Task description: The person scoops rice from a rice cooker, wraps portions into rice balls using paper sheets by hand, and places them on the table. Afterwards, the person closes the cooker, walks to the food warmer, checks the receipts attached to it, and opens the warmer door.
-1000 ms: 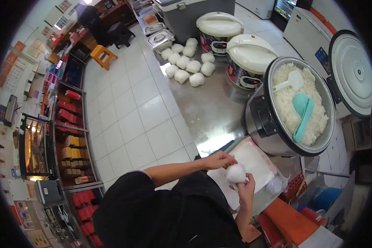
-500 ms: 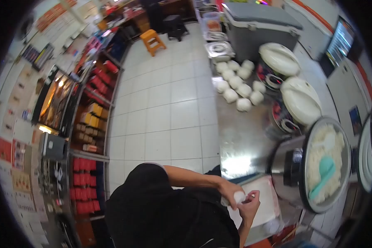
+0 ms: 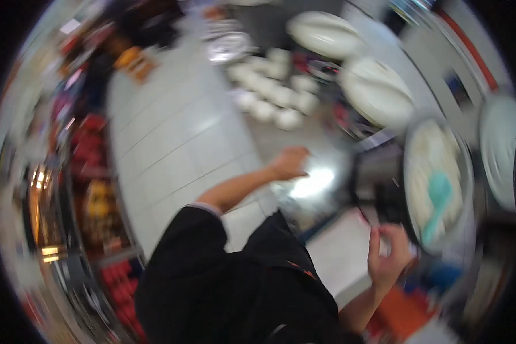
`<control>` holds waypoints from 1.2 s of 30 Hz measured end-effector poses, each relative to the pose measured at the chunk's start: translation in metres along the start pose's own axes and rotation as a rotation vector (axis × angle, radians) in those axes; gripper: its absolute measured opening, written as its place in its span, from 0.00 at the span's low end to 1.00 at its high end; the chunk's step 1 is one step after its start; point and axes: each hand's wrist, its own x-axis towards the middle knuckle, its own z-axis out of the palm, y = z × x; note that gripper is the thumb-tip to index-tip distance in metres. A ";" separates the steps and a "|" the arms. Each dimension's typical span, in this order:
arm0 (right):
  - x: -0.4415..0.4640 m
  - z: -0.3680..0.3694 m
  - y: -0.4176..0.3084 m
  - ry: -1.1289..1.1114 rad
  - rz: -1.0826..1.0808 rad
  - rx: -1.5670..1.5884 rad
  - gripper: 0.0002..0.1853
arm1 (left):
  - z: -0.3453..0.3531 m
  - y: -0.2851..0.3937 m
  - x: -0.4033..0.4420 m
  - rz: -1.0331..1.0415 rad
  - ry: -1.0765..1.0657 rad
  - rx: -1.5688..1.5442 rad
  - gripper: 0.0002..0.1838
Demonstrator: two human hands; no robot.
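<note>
My left hand (image 3: 291,163) reaches out over the steel counter (image 3: 281,140), its fingers curled downward. What it holds, if anything, is hidden beneath the blurred hand. In front of it, a group of round white wrapped bundles (image 3: 265,110) sits on the counter. My right hand (image 3: 391,255) is raised beside the white sheet (image 3: 338,246), thumb and forefinger brought together in a ring. Anything between these fingertips is too small to make out. Right of that hand stands a large open cooker of white rice (image 3: 427,152), with a turquoise paddle (image 3: 440,195) lying in it.
Two pots with pale lids (image 3: 378,92) stand behind the cooker. Metal trays (image 3: 228,45) are at the counter's far end. To the left lies a tiled floor (image 3: 166,132), with an orange stool (image 3: 135,63) and shelves of red boxes (image 3: 120,281).
My hands have parted; they were together around a white bundle. The left has stretched forward over the counter, the right has risen toward the cooker. The view has turned and blurred.
</note>
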 end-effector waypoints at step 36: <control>0.199 -0.110 0.269 -0.617 0.197 -0.779 0.16 | -0.168 0.324 0.210 0.211 -0.003 0.065 0.14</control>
